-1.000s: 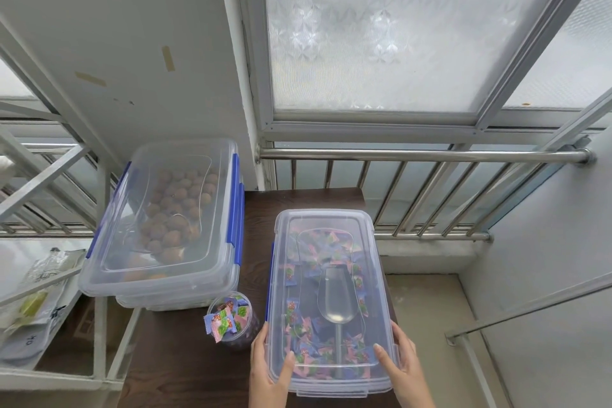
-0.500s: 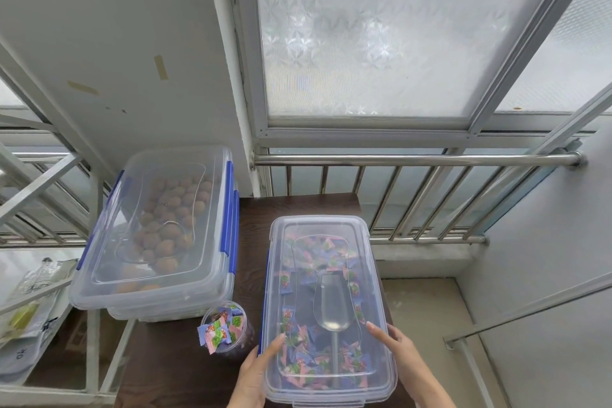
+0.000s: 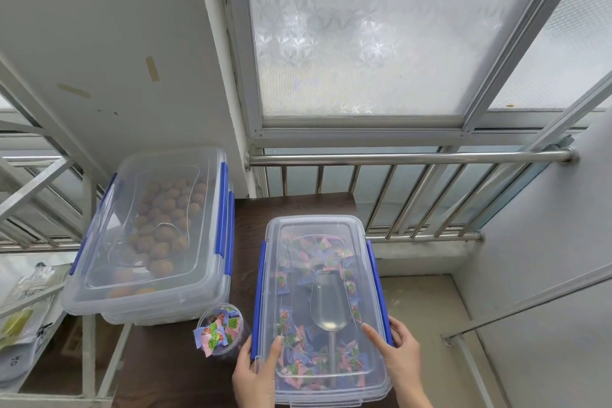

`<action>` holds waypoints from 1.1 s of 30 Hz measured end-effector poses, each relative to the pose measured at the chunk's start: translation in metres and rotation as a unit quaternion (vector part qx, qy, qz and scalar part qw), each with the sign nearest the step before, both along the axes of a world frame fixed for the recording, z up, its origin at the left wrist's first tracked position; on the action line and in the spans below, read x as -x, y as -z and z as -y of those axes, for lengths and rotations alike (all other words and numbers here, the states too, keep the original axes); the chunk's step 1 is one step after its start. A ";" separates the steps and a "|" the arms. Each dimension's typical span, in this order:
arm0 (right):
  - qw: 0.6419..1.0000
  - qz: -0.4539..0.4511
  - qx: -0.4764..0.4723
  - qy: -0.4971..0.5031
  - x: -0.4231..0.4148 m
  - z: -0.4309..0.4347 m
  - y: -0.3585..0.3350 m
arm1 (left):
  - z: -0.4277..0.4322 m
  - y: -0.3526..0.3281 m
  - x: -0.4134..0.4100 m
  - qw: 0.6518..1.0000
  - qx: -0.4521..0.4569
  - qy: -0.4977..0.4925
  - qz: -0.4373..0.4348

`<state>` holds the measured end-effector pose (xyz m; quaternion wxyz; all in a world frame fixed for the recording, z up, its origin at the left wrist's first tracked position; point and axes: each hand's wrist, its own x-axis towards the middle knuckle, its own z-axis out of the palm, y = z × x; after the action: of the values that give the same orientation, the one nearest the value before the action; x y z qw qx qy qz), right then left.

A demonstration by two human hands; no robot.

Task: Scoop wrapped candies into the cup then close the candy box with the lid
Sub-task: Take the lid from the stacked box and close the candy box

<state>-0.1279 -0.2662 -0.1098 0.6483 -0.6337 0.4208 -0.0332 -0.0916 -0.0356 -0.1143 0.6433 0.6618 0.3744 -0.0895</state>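
The clear candy box (image 3: 331,399) stands on the dark table (image 3: 245,219), its clear lid (image 3: 318,228) on top. Wrapped candies (image 3: 298,334) and a metal scoop (image 3: 329,305) lie inside, seen through the lid. My left hand (image 3: 256,371) grips the lid's left edge by the blue clip (image 3: 258,295), thumb pressed on top. My right hand (image 3: 395,354) holds the right edge at the other blue clip (image 3: 377,288), thumb on the lid. A small clear cup (image 3: 220,329), heaped with wrapped candies, stands just left of the box.
A second lidded clear box (image 3: 149,235) with brown round pieces sits at the left, partly over the table edge. A steel railing (image 3: 397,156) and frosted window are behind. A lower shelf with bags (image 3: 23,318) lies at far left.
Both hands slid from the lid's near corners outward to its long side edges by the blue clips. The view tilted down slightly.
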 end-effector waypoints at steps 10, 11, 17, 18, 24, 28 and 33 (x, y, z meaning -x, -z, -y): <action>1.000 -0.005 0.014 0.004 0.000 -0.002 -0.001 | 0.000 -0.004 0.003 0.999 -0.023 0.024 0.018; 1.000 -0.005 0.012 0.000 0.000 -0.003 -0.004 | -0.002 -0.001 0.002 0.999 -0.017 0.031 0.016; 0.995 0.016 0.084 -0.042 0.001 -0.011 -0.011 | -0.001 0.000 0.000 0.995 -0.067 0.069 0.031; 0.993 0.026 0.099 -0.052 0.002 -0.012 -0.010 | 0.001 -0.002 0.001 0.993 -0.089 0.072 0.042; 0.994 0.009 0.096 -0.058 0.005 -0.015 -0.002 | 0.008 0.000 0.009 0.965 -0.196 0.133 0.108; 0.995 0.006 0.085 -0.050 0.005 -0.011 0.005 | 0.006 0.003 0.007 0.971 -0.178 0.138 0.082; 0.997 0.010 0.072 -0.026 0.004 -0.012 0.007 | -0.001 0.004 0.005 0.975 -0.144 0.152 0.067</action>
<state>-0.1323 -0.2541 -0.1164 0.6059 -0.6889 0.3943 -0.0531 -0.0964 -0.0346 -0.1179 0.5435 0.8014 0.2340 -0.0867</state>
